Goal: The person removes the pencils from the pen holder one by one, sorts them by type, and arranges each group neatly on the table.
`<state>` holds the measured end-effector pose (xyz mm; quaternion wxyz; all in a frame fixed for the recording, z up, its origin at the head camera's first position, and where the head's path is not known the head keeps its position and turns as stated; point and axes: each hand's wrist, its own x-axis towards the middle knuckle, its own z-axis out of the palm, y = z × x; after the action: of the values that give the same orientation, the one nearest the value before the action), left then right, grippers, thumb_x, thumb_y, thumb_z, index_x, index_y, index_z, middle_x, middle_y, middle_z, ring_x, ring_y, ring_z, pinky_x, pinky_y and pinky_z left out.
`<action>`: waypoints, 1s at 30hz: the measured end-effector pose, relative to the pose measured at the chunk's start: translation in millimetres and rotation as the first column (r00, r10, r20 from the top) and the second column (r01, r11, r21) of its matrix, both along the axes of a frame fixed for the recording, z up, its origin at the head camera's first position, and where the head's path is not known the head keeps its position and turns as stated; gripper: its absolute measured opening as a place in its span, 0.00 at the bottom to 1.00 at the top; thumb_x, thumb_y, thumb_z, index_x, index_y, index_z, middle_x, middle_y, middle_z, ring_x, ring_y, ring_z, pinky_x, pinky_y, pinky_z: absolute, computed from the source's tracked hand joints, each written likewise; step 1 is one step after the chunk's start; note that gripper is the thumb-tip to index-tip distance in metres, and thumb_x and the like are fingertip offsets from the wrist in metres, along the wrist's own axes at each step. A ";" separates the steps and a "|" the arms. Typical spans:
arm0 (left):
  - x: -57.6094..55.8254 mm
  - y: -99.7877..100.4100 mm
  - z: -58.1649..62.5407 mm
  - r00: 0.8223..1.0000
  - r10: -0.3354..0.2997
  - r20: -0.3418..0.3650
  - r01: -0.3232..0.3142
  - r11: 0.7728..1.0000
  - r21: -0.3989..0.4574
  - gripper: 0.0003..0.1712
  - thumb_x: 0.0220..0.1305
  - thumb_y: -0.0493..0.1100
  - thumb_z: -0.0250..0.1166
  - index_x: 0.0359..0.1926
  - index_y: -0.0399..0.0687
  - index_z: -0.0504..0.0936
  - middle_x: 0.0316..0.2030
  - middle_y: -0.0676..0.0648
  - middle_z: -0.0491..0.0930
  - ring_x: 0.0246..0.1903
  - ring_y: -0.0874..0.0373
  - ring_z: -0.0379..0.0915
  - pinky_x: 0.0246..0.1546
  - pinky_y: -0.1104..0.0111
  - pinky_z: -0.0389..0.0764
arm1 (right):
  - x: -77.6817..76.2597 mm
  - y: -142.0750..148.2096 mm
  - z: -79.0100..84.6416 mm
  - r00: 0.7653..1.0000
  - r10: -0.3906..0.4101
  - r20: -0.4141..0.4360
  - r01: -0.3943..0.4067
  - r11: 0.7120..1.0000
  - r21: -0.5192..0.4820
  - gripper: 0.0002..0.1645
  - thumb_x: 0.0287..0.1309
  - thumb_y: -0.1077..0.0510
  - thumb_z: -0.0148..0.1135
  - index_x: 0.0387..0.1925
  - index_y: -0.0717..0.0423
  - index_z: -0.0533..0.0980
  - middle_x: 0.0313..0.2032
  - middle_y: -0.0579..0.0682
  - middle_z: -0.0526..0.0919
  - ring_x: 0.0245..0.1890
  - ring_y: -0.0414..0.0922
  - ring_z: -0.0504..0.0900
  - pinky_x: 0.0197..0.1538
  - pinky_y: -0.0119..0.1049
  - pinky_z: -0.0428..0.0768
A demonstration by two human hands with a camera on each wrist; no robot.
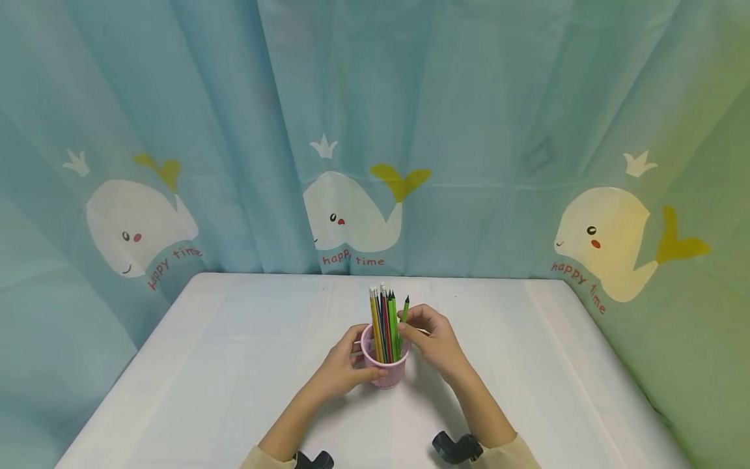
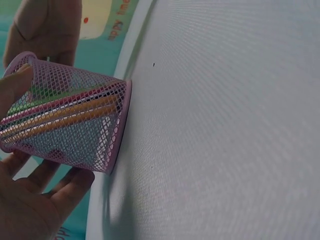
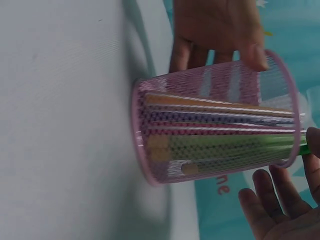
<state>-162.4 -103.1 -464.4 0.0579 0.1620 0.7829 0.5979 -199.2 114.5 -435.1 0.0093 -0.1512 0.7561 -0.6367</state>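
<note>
A pink mesh pencil cup (image 1: 391, 374) stands upright on the white table, with several pencils (image 1: 384, 329) in yellow, dark, red and green leaning inside. My left hand (image 1: 342, 368) holds the cup from its left side, thumb across the near wall and fingers behind. Over the cup's right rim, my right hand (image 1: 438, 337) pinches one green pencil (image 1: 406, 309) between thumb and index finger, its dark tip pointing up. Through the mesh in the right wrist view, that pencil's lower end (image 3: 190, 168) shows inside the cup, slightly above the base. The other right fingers are loosely spread.
The white tabletop (image 1: 234, 365) spreads around the cup on all sides. Behind it hangs a blue-green curtain (image 1: 480, 130) printed with whales, and curtain also borders both sides. Dark wrist devices (image 1: 457, 447) sit near both cuffs.
</note>
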 end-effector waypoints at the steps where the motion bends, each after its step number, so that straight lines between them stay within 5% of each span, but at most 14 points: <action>1: -0.3 -0.2 0.0 1.000 0.001 0.000 -0.001 1.000 0.000 0.46 0.53 0.41 0.77 0.70 0.45 0.62 0.64 0.39 0.71 0.62 0.40 0.72 0.62 0.55 0.78 | 0.7 0.6 2.1 1.000 0.003 -0.004 -0.003 1.000 -0.003 0.08 0.62 0.61 0.66 0.40 0.59 0.76 0.53 0.59 0.83 0.54 0.50 0.80 0.61 0.44 0.78; 5: -0.8 -0.7 -1.2 1.000 0.001 -0.003 -0.001 1.000 -0.004 0.47 0.53 0.41 0.77 0.70 0.45 0.62 0.64 0.38 0.71 0.62 0.40 0.72 0.62 0.54 0.77 | 5.0 4.4 11.4 1.000 0.010 -0.020 -0.011 1.000 -0.020 0.09 0.63 0.59 0.66 0.40 0.60 0.75 0.55 0.61 0.81 0.56 0.52 0.80 0.61 0.44 0.79; 11: -0.7 0.0 -2.2 1.000 0.001 -0.001 -0.001 1.000 -0.009 0.47 0.53 0.40 0.77 0.70 0.45 0.62 0.64 0.38 0.71 0.62 0.40 0.72 0.63 0.53 0.76 | 10.2 11.3 23.5 0.999 0.031 -0.026 -0.033 0.996 -0.086 0.11 0.64 0.57 0.66 0.42 0.59 0.76 0.51 0.53 0.82 0.53 0.49 0.83 0.56 0.40 0.83; 30: 0.7 -0.1 1.5 1.000 0.000 -0.001 0.000 1.000 -0.020 0.47 0.53 0.39 0.77 0.70 0.44 0.62 0.64 0.36 0.70 0.62 0.38 0.71 0.62 0.53 0.76 | 18.1 35.0 47.6 0.995 0.056 -0.080 -0.074 0.967 -0.243 0.15 0.66 0.65 0.61 0.50 0.69 0.70 0.52 0.51 0.80 0.52 0.48 0.83 0.55 0.42 0.85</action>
<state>-161.8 -103.2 -462.9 0.0590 0.1618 0.7887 0.5901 -181.1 149.6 -387.6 -0.0157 -0.1988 0.6661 -0.7187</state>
